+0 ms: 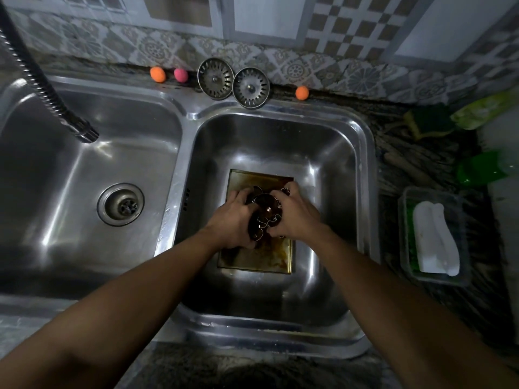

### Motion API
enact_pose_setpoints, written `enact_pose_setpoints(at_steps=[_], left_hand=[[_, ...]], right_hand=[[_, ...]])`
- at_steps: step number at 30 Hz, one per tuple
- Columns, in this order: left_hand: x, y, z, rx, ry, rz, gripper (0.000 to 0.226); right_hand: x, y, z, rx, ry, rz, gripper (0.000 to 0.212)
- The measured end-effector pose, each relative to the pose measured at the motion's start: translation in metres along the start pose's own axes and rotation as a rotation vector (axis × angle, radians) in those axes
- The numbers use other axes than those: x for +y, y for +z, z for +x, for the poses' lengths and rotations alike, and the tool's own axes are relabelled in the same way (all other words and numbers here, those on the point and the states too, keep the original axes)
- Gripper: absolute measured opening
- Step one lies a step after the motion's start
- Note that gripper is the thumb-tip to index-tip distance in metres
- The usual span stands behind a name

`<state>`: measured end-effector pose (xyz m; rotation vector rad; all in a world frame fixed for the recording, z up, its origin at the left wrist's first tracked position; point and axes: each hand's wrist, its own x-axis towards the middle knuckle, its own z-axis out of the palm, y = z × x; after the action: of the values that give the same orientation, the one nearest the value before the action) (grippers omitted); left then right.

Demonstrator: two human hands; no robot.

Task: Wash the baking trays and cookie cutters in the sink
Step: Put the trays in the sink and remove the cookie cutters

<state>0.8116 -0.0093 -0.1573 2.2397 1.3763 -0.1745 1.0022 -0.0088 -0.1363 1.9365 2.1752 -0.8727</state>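
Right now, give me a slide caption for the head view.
The left hand and right hand hold cookie cutters over a stained baking tray in the right sink basin.

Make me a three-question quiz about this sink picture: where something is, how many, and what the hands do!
1. Where is the baking tray? A left basin; B counter; C right basin.
2. How many orange balls are there? A two; B three; C four.
3. What are the left hand and right hand doing? A hanging empty; B holding cookie cutters; C turning the tap.
Answers: 1 C, the tray lies on that basin's floor. 2 A, one on each side of the strainers, plus a pink ball. 3 B, both hands grip the cutters above the tray.
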Motion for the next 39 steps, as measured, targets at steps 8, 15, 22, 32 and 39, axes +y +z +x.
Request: enact_pose_setpoints(at_steps=[8, 15, 22, 32, 39], left_hand=[[0.029, -0.006, -0.06, -0.059, 0.094, 0.012, 0.094], [0.046, 0.01, -0.102, -0.168, 0.05, -0.108, 0.082], [0.041, 0.005, -0.097, -0.312, -0.002, -0.269, 0.069], [0.045, 0.009, -0.081, -0.421, 0.017, -0.344, 0.07], [0.041, 0.032, -0.083, -0.28, -0.032, -0.298, 0.066]], right_hand=[[-0.013, 0.003, -0.083, -0.003, 0.007, 0.106, 0.092], [-0.01, 0.04, -0.125, -0.067, 0.089, 0.219, 0.091], [-0.005, 0.048, -0.122, -0.092, 0.127, 0.258, 0.1], [0.008, 0.052, -0.12, -0.131, 0.147, 0.294, 0.102], [0.009, 0.061, -0.117, -0.123, 0.105, 0.304, 0.092]])
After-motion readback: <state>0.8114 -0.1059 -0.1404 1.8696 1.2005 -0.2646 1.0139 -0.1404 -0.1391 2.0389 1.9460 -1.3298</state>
